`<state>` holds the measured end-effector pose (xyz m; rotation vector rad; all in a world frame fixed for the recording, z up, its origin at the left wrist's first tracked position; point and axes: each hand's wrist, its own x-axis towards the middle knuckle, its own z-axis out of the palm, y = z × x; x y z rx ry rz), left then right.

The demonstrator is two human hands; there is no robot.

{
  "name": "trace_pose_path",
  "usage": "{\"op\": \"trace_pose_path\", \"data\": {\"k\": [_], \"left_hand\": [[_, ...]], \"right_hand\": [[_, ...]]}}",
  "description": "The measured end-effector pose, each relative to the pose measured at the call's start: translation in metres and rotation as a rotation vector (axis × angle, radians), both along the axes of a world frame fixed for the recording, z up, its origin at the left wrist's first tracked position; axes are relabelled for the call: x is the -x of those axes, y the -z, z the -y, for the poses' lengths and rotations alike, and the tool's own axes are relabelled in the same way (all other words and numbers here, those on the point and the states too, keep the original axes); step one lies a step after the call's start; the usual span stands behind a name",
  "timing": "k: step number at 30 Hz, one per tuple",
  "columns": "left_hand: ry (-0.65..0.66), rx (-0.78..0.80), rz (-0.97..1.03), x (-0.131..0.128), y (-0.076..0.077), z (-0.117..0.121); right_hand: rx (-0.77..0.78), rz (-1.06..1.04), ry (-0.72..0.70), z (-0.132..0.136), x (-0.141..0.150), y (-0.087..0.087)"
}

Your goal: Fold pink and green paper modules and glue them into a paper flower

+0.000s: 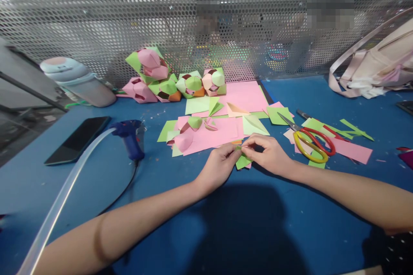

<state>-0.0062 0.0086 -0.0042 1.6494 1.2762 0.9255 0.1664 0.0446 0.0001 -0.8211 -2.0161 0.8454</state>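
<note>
Near the middle of the blue table, my left hand and my right hand meet over a small green piece of paper. Both hands pinch it between thumb and fingers, and the fingertips cover its upper part. A bit of pink shows under its lower edge. Just beyond my hands lie pink paper sheets with a partly assembled folded-paper piece on them. Scissors with red and yellow handles rest on paper scraps to the right of my right hand.
A blue glue gun with a long clear glue stick stands at left, beside a phone and a tumbler. Folded-paper balls line the back near a perforated metal screen. A pale bag sits at far right.
</note>
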Motion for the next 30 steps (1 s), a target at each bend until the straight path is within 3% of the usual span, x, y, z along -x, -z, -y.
{"op": "trace_pose_path", "data": {"k": [5, 20, 30], "left_hand": [[-0.004, -0.003, -0.060, -0.001, -0.004, 0.001], [-0.056, 0.111, 0.085, -0.006, -0.010, 0.007], [-0.014, 0.189, 0.356, -0.008, -0.004, 0.008]], "right_hand": [[-0.072, -0.013, -0.006, -0.001, 0.000, 0.002], [-0.194, -0.053, 0.002, 0.002, 0.001, 0.005], [-0.268, -0.057, -0.004, 0.007, 0.001, 0.003]]}}
